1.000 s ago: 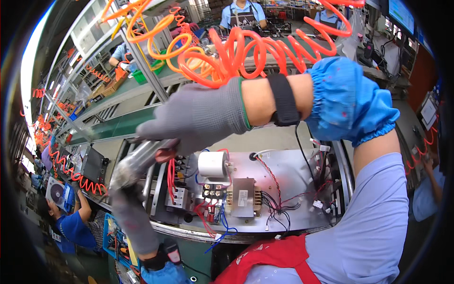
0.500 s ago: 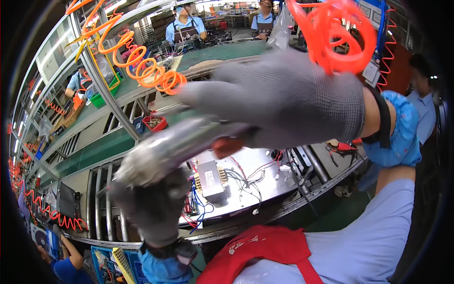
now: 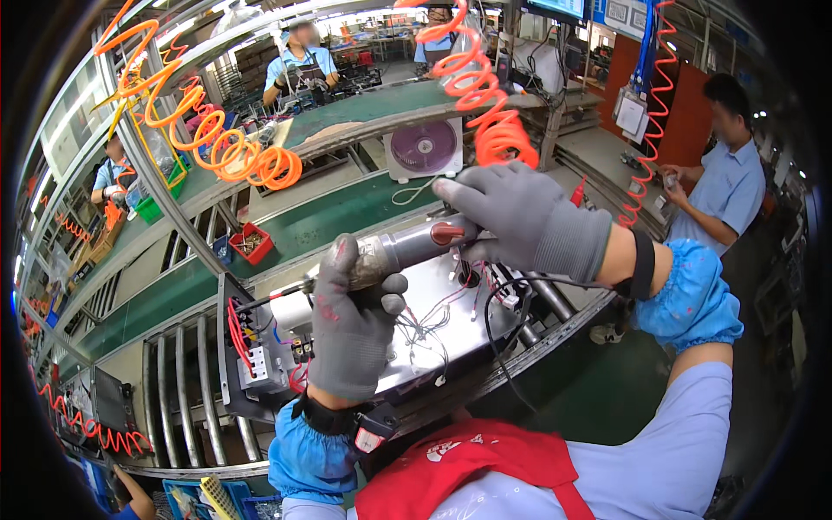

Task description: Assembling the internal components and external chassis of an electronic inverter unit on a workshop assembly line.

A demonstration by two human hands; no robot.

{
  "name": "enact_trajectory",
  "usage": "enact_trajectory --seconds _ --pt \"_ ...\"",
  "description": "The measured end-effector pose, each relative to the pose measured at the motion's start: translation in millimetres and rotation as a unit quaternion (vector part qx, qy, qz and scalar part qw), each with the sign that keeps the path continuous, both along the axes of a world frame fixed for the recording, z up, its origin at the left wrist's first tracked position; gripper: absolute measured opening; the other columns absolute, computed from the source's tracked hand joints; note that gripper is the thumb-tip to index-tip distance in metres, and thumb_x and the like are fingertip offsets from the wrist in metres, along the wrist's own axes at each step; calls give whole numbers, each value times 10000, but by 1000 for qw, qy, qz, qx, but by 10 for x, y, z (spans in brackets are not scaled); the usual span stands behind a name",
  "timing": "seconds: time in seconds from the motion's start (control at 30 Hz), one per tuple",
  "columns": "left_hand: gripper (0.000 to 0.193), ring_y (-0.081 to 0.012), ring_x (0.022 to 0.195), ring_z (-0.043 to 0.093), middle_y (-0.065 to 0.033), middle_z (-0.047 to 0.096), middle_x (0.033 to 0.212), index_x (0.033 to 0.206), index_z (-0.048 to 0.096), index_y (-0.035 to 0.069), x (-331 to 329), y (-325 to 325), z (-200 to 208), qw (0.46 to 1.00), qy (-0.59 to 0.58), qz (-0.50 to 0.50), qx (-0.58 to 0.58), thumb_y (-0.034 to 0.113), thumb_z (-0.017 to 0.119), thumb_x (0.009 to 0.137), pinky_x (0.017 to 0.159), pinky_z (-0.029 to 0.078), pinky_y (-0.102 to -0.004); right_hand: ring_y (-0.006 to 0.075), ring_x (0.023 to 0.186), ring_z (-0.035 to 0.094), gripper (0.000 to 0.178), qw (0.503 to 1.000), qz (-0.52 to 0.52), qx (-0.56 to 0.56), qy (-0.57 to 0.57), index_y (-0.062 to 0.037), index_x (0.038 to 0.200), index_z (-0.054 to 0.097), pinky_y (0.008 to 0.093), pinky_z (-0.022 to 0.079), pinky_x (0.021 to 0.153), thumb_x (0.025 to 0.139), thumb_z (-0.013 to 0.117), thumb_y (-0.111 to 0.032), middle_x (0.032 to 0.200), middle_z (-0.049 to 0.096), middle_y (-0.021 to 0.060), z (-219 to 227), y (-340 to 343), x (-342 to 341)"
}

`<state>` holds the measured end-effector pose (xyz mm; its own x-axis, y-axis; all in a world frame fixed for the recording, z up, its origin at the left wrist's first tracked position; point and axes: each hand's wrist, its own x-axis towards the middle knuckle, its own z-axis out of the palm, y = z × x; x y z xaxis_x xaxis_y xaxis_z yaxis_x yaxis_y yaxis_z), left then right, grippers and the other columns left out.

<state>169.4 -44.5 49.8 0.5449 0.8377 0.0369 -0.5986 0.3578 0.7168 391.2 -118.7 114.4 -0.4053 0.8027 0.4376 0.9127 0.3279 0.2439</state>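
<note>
A grey power screwdriver (image 3: 416, 246) with a red lever lies crosswise between my hands, above an open metal chassis (image 3: 442, 347). My left hand (image 3: 351, 334), in a grey glove, is closed round its metal front end. My right hand (image 3: 537, 225), gloved alike, grips the rear end beside the red lever, fingers reaching over the top. Loose wires (image 3: 425, 325) with small connectors spread over the shiny chassis plate. At the chassis's left end are a white terminal block (image 3: 257, 364) and red wires (image 3: 238, 334). My left hand hides part of the chassis.
Orange coiled hoses (image 3: 256, 165) hang at the left, and a red coiled hose (image 3: 503, 139) hangs behind my right hand. A red parts bin (image 3: 251, 244) stands beyond the rollers (image 3: 182, 390). Co-workers (image 3: 299, 65) sit across the line; another person (image 3: 719, 173) stands at right.
My right hand has come down and back from close to the camera, and the screwdriver has lowered with it. My left hand has moved right and up, gripping its front end. The view has shifted.
</note>
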Motion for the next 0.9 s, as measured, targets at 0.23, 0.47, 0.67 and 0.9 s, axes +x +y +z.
enact_trajectory --seconds 0.23,0.47,0.67,0.9 --pt "340 -105 514 561 -24 588 670 870 580 99 412 185 -102 976 2 -21 -215 433 642 895 386 429 -161 293 1017 580 708 979 -185 -38 -79 -65 1360 463 406 454 875 740 733 -272 1131 563 114 -47 -286 299" --pt "365 -80 590 544 -5 572 746 885 593 89 854 -77 15 996 33 -7 80 451 580 932 426 423 -150 252 1060 536 464 965 -15 139 -220 -116 1315 511 417 405 922 861 537 -208 1148 548 96 -118 -303 204" --pt "379 -52 619 532 -40 579 786 1012 612 58 772 -51 548 976 -109 -186 12 426 530 970 417 384 -115 201 954 576 477 940 -46 179 -286 -136 1240 573 358 464 824 776 631 -229 1081 578 47 682 -389 143" --pt "388 -35 587 476 -80 571 890 1216 541 55 457 -105 789 966 -171 -192 -12 372 515 993 411 390 -95 177 804 561 493 853 -68 338 -393 -129 1229 592 317 475 705 746 643 -213 962 557 18 615 -319 -86"
